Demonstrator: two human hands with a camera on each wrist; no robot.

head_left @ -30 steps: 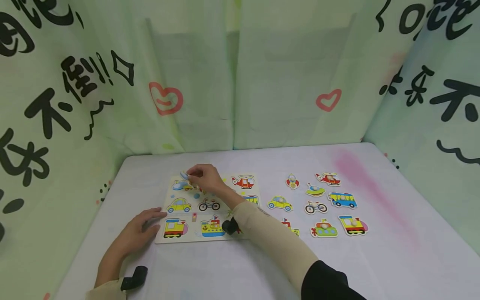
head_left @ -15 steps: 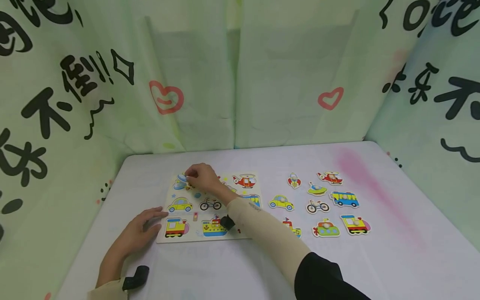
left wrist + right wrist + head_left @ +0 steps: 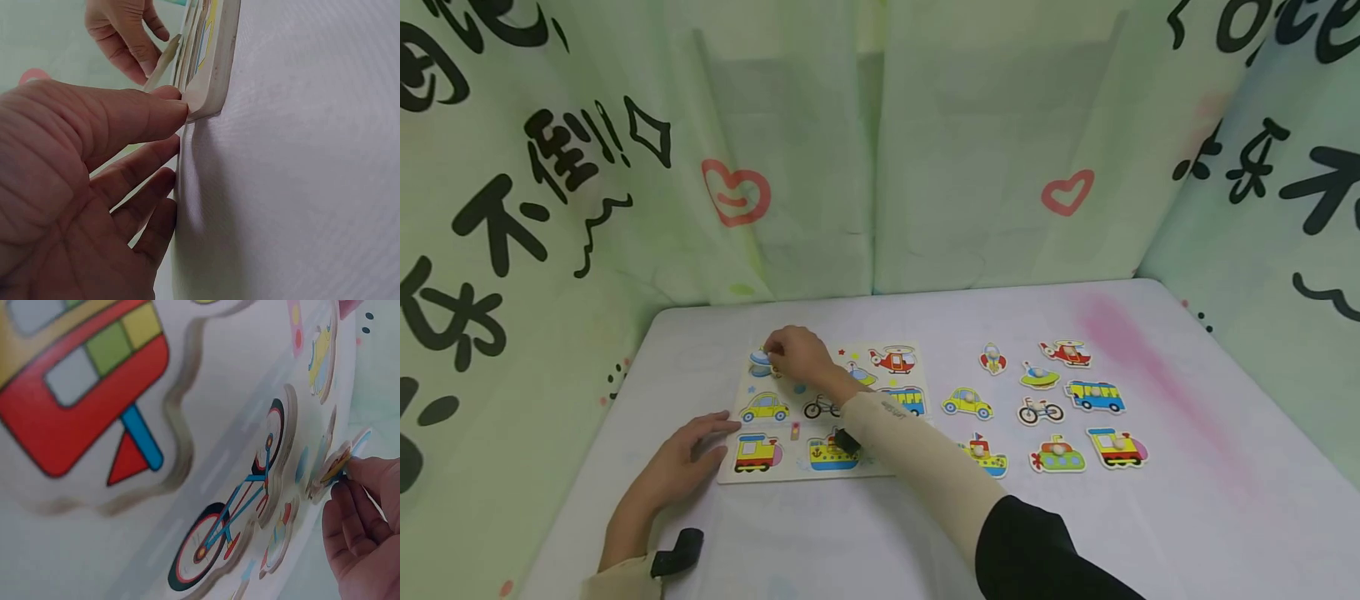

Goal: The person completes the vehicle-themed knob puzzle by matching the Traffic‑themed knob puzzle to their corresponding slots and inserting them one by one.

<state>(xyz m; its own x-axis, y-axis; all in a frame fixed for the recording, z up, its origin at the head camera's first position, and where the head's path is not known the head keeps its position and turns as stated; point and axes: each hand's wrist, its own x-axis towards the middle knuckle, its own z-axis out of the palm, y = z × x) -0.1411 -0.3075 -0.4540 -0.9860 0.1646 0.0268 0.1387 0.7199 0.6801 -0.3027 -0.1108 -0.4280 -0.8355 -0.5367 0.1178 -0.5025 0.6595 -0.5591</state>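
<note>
In the head view a puzzle board (image 3: 801, 429) with vehicle-shaped recesses lies on the table. My right hand (image 3: 801, 354) is at its upper left, pinching a blue-and-white aeroplane puzzle piece (image 3: 759, 357) between thumb and fingers. The right wrist view shows that aeroplane piece (image 3: 355, 450) tilted over its recess; how far it sits in is unclear. My left hand (image 3: 677, 467) rests at the board's left edge. Seen from the left wrist, the thumb and index fingertip touch the board (image 3: 212, 81) near a corner, with the other fingers loosely spread.
Right of the board lie several loose pieces: a yellow car (image 3: 967, 403), rocket (image 3: 992, 359), helicopter (image 3: 1067, 353), flying saucer (image 3: 1039, 375), bicycle (image 3: 1041, 412), bus (image 3: 1096, 396), submarine (image 3: 1057, 456), train (image 3: 1117, 448) and ship (image 3: 985, 457). My right forearm crosses the board. Curtains stand behind.
My right hand has moved slightly left and lowered the aeroplane piece onto the upper-left recess. The left hand keeps its place at the board's edge. The head view shifts slightly.
</note>
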